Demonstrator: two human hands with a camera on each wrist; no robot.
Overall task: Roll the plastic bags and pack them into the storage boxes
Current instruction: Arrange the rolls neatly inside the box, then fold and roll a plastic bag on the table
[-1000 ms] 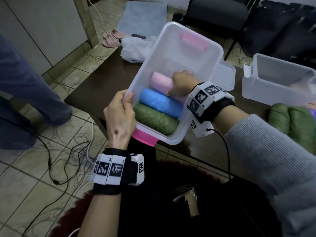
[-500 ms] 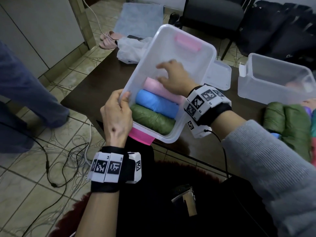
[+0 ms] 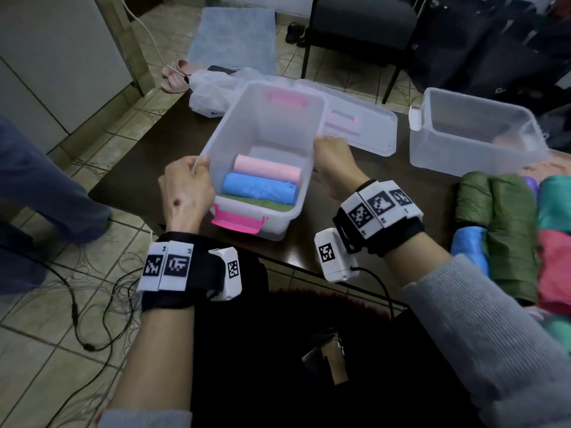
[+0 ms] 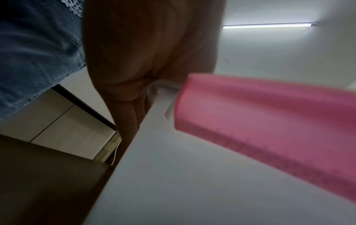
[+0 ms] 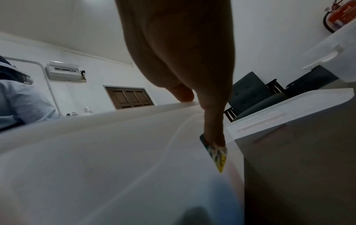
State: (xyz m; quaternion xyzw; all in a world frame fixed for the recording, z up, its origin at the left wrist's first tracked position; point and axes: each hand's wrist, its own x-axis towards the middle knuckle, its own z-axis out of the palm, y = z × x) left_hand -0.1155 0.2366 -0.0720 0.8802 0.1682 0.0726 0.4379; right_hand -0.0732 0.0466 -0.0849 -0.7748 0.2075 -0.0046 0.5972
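A clear storage box (image 3: 268, 125) with pink latches (image 3: 238, 222) stands on the dark table near its front edge. Inside lie three rolled bags side by side: pink (image 3: 267, 168), blue (image 3: 258, 187) and green (image 3: 256, 203). My left hand (image 3: 188, 193) grips the box's left rim, thumb over the edge. My right hand (image 3: 333, 162) grips the right rim. The left wrist view shows the box wall (image 4: 192, 175) and pink latch (image 4: 269, 121) up close. The right wrist view shows my fingers (image 5: 212, 121) curled over the rim.
The box's lid (image 3: 361, 125) lies flat behind it. A second clear box (image 3: 475, 137) stands at the right. Several rolled bags, green (image 3: 506, 230), blue (image 3: 469, 248) and red, lie at the table's right. A white bag (image 3: 213, 91) sits at the far left corner. Another person's leg (image 3: 46, 186) is left.
The box was tilted up towards me and now sits level on the table. My right hand came out from the rolls inside and took hold of the right rim.
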